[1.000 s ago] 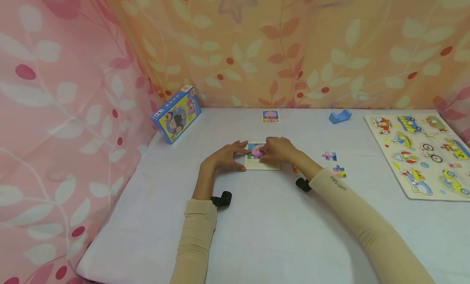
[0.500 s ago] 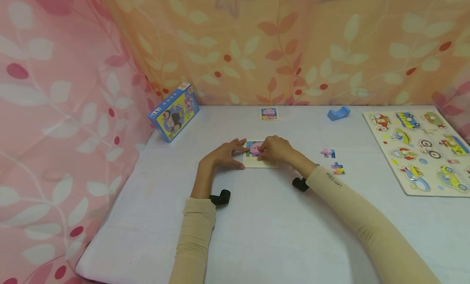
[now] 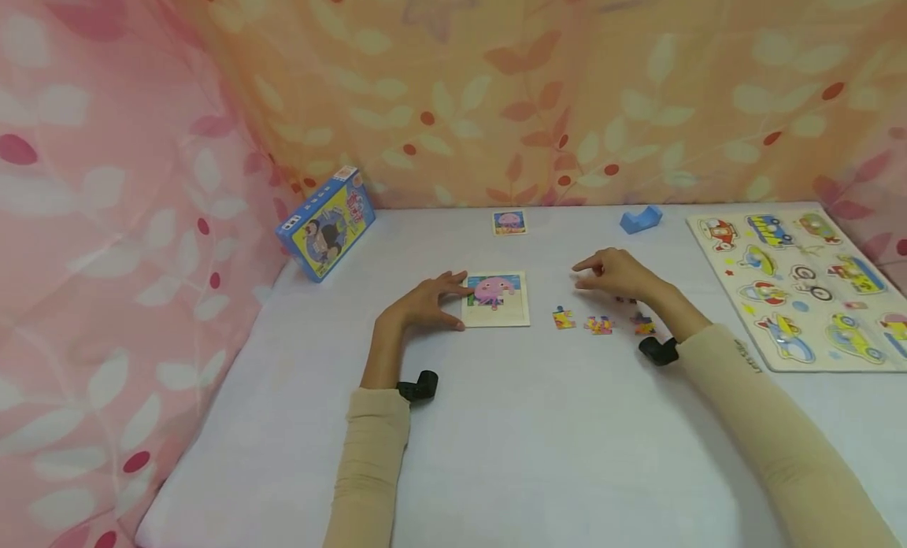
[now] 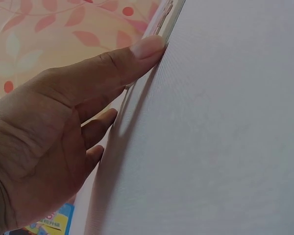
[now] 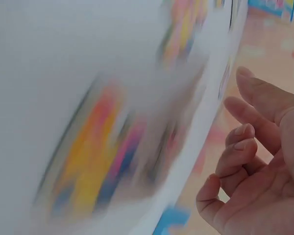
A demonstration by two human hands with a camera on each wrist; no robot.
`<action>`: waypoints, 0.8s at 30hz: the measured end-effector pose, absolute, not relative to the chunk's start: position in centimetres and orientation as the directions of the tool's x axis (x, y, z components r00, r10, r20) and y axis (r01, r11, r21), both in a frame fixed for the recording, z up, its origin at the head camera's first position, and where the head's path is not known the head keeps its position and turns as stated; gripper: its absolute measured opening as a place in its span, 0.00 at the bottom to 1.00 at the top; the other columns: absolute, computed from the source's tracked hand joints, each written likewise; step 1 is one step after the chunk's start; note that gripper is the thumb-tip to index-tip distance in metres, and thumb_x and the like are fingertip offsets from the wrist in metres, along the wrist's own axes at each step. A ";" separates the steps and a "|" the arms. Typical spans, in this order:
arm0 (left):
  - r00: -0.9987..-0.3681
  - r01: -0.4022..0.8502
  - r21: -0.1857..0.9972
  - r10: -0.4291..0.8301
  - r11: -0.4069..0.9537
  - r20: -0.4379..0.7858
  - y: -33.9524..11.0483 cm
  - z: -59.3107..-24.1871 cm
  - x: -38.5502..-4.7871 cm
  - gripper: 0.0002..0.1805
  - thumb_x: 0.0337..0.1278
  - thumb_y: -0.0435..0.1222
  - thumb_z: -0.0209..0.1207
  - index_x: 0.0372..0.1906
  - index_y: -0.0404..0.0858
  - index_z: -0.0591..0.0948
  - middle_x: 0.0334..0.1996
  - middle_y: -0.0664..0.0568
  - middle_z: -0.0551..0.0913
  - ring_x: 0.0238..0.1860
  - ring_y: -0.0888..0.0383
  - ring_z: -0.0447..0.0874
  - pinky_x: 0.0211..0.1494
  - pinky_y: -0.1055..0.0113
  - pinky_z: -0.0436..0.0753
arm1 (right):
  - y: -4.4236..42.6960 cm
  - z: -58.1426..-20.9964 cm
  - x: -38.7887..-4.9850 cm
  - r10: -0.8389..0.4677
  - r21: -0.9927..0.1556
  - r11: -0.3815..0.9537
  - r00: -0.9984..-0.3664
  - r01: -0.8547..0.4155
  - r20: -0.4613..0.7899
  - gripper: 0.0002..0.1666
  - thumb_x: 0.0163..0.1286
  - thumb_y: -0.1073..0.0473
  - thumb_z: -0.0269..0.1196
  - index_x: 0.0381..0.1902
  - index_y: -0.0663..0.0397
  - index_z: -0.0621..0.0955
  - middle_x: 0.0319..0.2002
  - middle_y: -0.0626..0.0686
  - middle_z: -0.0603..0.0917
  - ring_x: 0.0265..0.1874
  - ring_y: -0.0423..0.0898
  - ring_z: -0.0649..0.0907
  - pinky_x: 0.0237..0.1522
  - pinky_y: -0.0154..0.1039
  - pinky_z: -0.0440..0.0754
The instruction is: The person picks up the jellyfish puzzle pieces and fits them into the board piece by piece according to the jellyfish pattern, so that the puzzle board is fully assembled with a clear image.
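A small cream puzzle tray [image 3: 506, 318], partly filled with joined pieces showing a pink octopus [image 3: 489, 289], lies flat mid-table. My left hand [image 3: 423, 302] rests at its left side, index fingertip over the picture and thumb by the lower left corner. In the left wrist view the thumb [image 4: 147, 47] touches the tray's edge. My right hand [image 3: 620, 275] hovers right of the tray, holding nothing, index finger stretched out and the others loosely bent. Below it lie loose jigsaw pieces: a yellow one [image 3: 564, 318], a pink-and-yellow one [image 3: 600, 325] and others partly covered by the hand.
Behind the tray lies a small octopus picture card [image 3: 510, 223]. A blue-and-yellow box [image 3: 327, 231] stands at the back left. On the right are a blue notched block [image 3: 641, 220] and a large wooden peg puzzle board [image 3: 754, 359]. Floral cloth hangs behind.
My right hand has lifted off the octopus picture and moved right, over the loose pieces, uncovering the tray's right side. The left hand stays at the tray's left edge.
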State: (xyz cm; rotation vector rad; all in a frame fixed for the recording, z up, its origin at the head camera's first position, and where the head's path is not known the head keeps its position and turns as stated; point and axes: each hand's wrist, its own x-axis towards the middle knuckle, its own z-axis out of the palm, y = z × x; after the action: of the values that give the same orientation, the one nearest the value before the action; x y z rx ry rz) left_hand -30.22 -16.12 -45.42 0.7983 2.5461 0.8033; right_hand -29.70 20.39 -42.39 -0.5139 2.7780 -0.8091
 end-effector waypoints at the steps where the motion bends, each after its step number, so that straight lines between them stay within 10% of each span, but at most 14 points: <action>1: -0.780 0.405 0.614 0.606 0.678 -0.155 -16.3 -45.4 -30.2 0.37 0.37 0.47 0.71 0.60 0.51 0.73 0.71 0.60 0.54 0.74 0.56 0.40 0.74 0.51 0.47 | 21.3 -42.2 -29.6 -0.372 -0.543 0.798 -0.923 -0.262 -0.101 0.25 0.59 0.52 0.65 0.51 0.59 0.80 0.22 0.52 0.70 0.24 0.46 0.68 0.24 0.36 0.63; 13: -0.782 0.413 0.616 0.608 0.671 -0.139 -16.7 -45.1 -30.3 0.37 0.37 0.48 0.71 0.60 0.50 0.74 0.71 0.59 0.55 0.74 0.54 0.40 0.73 0.49 0.46 | 27.6 -41.9 -28.0 -0.326 -0.509 0.836 -0.932 -0.205 -0.159 0.26 0.56 0.52 0.67 0.49 0.61 0.80 0.17 0.48 0.64 0.22 0.43 0.65 0.24 0.35 0.60; 24: -0.780 0.404 0.609 0.605 0.682 -0.160 -16.2 -45.5 -30.2 0.37 0.38 0.48 0.71 0.60 0.50 0.73 0.71 0.60 0.54 0.74 0.55 0.39 0.74 0.51 0.46 | 28.3 -42.8 -26.8 -0.318 -0.460 0.856 -0.941 -0.234 -0.112 0.24 0.51 0.46 0.70 0.43 0.55 0.84 0.33 0.53 0.81 0.32 0.47 0.71 0.32 0.37 0.65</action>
State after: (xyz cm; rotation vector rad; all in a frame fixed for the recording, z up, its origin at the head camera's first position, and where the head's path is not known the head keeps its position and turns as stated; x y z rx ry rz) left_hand -30.15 -16.24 -45.48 0.7934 2.5470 0.8021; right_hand -26.80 28.35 -42.82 -0.4277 2.8472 -0.6712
